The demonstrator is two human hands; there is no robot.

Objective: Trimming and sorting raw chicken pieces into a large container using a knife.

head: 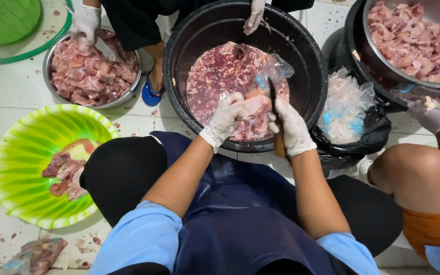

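Observation:
My left hand (226, 118), in a white glove, grips a pale pink piece of raw meat (253, 104) over the near rim of a large black tub (179, 61). Gloved too, my right hand (292, 130) is closed on a knife with a wooden handle (279, 145); its dark blade (272, 97) points up against the meat. The tub holds dark red raw meat (220, 71) in liquid and a clear plastic bag (276, 69).
A green striped basin (21, 153) with a few meat pieces lies at left. Metal bowls of meat sit at top left (57, 91) and top right (383, 66). A black bag of plastic wrappers (347, 109) stands right. Other people's gloved hands (86, 23) work around.

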